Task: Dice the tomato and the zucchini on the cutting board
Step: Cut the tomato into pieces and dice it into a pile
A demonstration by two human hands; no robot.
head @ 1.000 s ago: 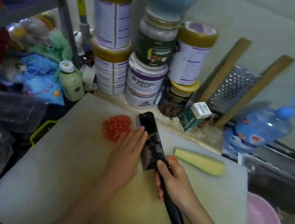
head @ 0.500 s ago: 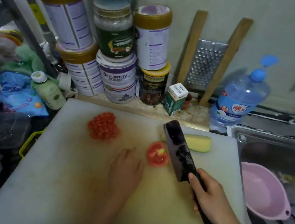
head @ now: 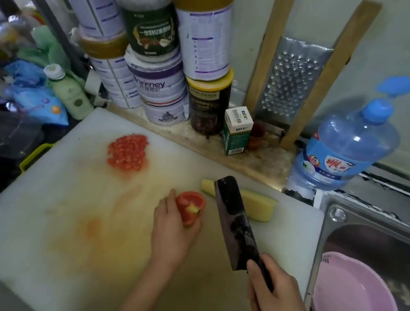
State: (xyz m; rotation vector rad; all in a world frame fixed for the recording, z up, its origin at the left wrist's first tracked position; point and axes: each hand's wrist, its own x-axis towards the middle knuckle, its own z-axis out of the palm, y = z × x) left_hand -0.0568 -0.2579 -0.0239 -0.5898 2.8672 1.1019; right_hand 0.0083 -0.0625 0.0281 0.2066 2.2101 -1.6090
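Red tomato half (head: 190, 207), cut face up, gripped by my left hand (head: 170, 234) on the white plastic cutting board (head: 51, 210); my right hand (head: 279, 302) clasps the dark cleaver (head: 235, 223) beside it. Advisable: lay it cut-side down, fingers tucked. Pale zucchini wedge (head: 258, 206) lies behind the blade.

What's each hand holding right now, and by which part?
The right hand grips the knife by its black handle; the left hand holds the tomato piece from its near side, cut face up.
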